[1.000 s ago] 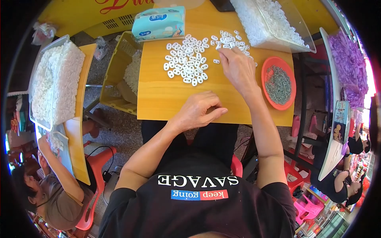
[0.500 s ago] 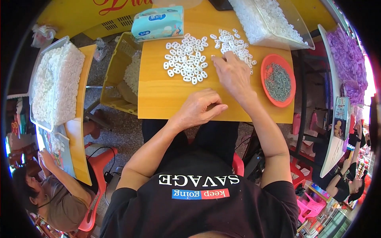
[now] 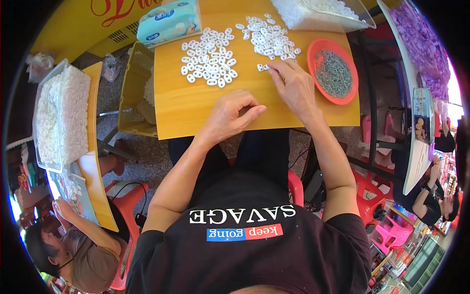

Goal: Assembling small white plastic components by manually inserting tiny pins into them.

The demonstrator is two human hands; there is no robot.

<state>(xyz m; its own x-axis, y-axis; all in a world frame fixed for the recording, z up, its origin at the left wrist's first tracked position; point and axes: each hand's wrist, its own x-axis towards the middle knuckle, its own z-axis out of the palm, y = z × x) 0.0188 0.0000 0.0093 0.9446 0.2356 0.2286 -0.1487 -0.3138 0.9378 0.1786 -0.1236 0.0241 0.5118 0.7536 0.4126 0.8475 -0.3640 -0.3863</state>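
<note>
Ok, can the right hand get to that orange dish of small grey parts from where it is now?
Probably yes: the right hand rests on the table just left of the orange dish, with nothing between them.

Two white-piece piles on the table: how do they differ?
The left pile lies spread flat in a loose single layer; the right pile is heaped tighter, with pieces overlapping. The left pile sits by the tissue pack, untouched; the right hand rests just below the right pile, fingertips at two stray pieces. Both hold small white oval pieces.
</note>
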